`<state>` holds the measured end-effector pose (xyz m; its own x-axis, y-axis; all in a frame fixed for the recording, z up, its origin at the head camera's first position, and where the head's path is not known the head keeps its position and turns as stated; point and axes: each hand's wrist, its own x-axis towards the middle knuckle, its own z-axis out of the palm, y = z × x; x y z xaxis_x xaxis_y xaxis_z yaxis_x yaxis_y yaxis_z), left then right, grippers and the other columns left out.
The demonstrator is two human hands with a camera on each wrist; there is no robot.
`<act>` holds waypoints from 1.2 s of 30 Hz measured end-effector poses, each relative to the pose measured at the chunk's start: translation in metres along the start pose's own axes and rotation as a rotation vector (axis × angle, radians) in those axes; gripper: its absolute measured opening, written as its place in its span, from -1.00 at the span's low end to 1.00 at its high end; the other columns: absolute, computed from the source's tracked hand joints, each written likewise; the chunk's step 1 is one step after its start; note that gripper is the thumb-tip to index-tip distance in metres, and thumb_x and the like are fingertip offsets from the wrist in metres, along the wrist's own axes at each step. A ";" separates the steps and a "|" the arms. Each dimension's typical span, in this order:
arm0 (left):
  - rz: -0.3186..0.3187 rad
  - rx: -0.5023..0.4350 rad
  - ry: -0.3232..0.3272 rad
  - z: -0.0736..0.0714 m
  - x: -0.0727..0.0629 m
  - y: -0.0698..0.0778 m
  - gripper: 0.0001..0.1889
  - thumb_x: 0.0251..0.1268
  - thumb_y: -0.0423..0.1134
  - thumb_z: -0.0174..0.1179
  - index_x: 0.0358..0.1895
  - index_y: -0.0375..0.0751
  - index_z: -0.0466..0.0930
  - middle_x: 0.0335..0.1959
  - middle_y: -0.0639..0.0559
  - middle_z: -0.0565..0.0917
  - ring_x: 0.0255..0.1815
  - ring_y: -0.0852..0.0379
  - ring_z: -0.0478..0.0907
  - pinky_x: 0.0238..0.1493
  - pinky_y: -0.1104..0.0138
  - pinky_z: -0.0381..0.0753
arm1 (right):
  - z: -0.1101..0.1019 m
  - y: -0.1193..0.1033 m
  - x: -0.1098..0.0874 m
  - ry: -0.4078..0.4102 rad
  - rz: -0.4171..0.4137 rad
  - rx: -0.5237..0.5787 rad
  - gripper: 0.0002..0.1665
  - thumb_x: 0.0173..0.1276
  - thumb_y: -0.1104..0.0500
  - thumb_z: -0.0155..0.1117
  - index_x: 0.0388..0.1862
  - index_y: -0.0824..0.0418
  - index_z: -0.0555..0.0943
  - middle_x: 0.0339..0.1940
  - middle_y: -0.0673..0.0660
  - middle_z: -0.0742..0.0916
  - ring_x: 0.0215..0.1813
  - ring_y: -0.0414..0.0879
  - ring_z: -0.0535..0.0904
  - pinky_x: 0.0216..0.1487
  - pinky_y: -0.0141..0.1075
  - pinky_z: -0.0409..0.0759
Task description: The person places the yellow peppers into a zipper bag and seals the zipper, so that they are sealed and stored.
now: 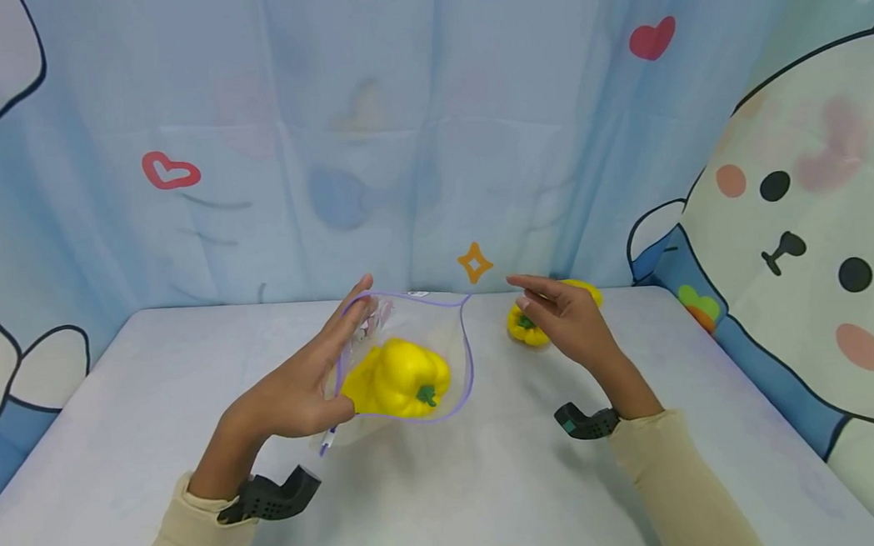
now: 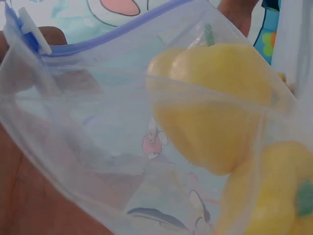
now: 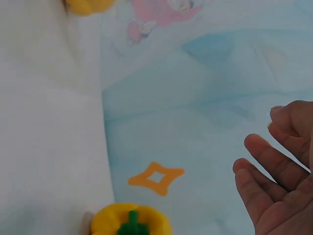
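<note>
My left hand (image 1: 304,385) holds a clear zip bag (image 1: 459,388) with a purple-edged mouth, its thumb and fingers spread apart along the left side of the rim. Inside lie yellow bell peppers (image 1: 409,375); through the film in the left wrist view two show, one pepper (image 2: 210,107) higher and another pepper (image 2: 274,196) at lower right. A white slider (image 2: 35,30) sits at the bag's corner. Over another yellow bell pepper (image 1: 526,328) on the table hovers my right hand (image 1: 571,323), fingers extended and holding nothing. In the right wrist view that pepper (image 3: 132,223) appears apart from the fingers.
A white-covered table (image 1: 451,506) extends under both arms. Behind it hangs a light blue curtain (image 1: 371,185) with cartoon prints, meeting the table's back edge. Each wrist wears a black camera band (image 1: 274,496).
</note>
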<state>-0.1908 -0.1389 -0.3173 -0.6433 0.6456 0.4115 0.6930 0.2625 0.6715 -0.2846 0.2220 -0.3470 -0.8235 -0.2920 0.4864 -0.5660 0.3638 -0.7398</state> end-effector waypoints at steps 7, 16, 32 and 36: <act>0.006 0.010 0.007 0.000 -0.001 -0.003 0.04 -0.11 -0.47 0.02 0.55 -0.32 -0.30 0.59 0.09 -0.36 0.56 0.10 -0.35 0.47 0.08 -0.07 | -0.002 0.029 0.002 0.024 0.048 -0.108 -0.55 0.44 0.22 0.17 0.27 0.30 0.53 0.24 0.19 0.60 0.30 0.05 0.45 0.19 -0.33 0.44; 0.018 0.017 0.012 -0.002 -0.003 -0.002 0.03 -0.10 -0.46 0.02 0.55 -0.31 -0.30 0.59 0.06 -0.35 0.56 0.09 -0.34 0.47 0.13 -0.07 | -0.009 0.059 0.003 0.073 0.130 -0.152 -0.52 0.43 0.18 0.19 0.30 0.28 0.51 0.26 0.20 0.58 0.32 0.09 0.42 0.22 -0.14 0.42; 0.028 0.034 0.002 -0.001 0.001 -0.005 0.03 -0.10 -0.46 0.03 0.55 -0.30 -0.28 0.59 0.05 -0.35 0.56 0.08 -0.33 0.46 0.12 -0.02 | -0.015 0.081 -0.003 0.104 0.197 -0.213 -0.39 0.44 0.01 0.17 0.38 0.25 0.43 0.35 0.21 0.49 0.39 0.10 0.33 0.30 -0.05 0.35; 0.005 0.034 0.011 -0.002 -0.001 -0.005 0.04 -0.10 -0.42 0.03 0.56 -0.26 -0.28 0.59 0.08 -0.34 0.56 0.10 -0.31 0.44 0.02 0.01 | -0.015 0.085 -0.005 0.098 0.243 -0.228 -0.35 0.44 -0.01 0.16 0.41 0.27 0.39 0.38 0.24 0.46 0.39 0.11 0.33 0.30 -0.07 0.34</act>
<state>-0.1941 -0.1423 -0.3194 -0.6434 0.6387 0.4220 0.7066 0.2833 0.6484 -0.3293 0.2674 -0.4058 -0.9287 -0.0901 0.3596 -0.3381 0.6040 -0.7217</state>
